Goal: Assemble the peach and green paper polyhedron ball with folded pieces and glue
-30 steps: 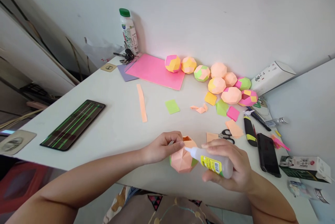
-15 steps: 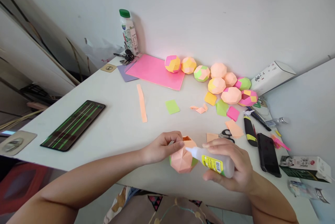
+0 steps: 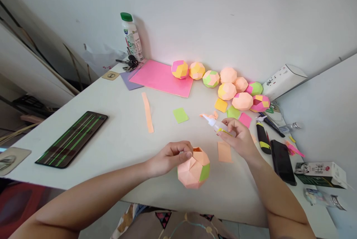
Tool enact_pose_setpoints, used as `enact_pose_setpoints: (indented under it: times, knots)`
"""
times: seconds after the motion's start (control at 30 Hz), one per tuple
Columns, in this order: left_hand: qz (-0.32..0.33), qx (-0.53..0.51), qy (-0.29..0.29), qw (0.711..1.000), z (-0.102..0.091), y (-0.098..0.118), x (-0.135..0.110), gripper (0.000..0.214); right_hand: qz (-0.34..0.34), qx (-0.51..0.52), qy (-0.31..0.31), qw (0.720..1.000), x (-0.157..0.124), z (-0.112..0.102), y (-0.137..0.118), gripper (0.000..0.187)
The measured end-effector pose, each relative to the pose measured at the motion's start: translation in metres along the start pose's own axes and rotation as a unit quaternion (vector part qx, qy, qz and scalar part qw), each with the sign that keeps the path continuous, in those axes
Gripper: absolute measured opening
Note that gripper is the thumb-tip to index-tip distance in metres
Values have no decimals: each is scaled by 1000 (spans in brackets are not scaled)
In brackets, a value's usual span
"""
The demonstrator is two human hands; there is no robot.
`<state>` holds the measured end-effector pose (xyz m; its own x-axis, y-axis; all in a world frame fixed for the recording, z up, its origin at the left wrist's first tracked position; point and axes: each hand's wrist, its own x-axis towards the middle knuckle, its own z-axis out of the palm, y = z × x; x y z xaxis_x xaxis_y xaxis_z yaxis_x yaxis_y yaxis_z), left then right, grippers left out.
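My left hand pinches the upper rim of a faceted paper ball, mostly peach with a green patch on its right side. An opening shows at the top of the ball. Farther off to the right, my right hand grips a white glue bottle with a yellow label, its nozzle pointing up and left, apart from the ball. Just below the bottle a peach paper square lies on the table. A crumpled peach scrap shows behind the nozzle.
Several finished-looking paper balls line the wall, near a pink sheet. A peach strip and green square lie mid-table. A striped-screen tablet or phone is left; a black phone, highlighter and carton stand right.
My right hand has carried the glue bottle up and away from the paper ball, toward the back of the table. My left hand keeps its pinch on the ball. The whole view has shifted slightly.
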<state>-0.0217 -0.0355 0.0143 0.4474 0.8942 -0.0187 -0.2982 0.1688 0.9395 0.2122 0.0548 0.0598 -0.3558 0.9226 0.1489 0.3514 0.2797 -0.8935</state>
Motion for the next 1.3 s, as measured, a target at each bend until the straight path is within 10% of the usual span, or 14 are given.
enact_pose_setpoints:
  times: [0.17,0.5,0.7,0.97,1.3]
  knots:
    - [35,-22,-16,999,-2,-3,0,33,-63,-258,16,964,15,4,30,30]
    - [66,-11,-34,997,-2,-3,1,27,-61,-349,-48,934,11,9,33,22]
    - [56,13,-32,998,-1,-1,1,31,-121,-118,-148,974,-4,16,4,6]
    - [76,53,-44,995,-3,-3,0,30,-4,-34,-421,906,-14,21,-9,30]
    - [110,139,-45,983,0,0,-1,33,132,73,-470,870,-17,28,-13,29]
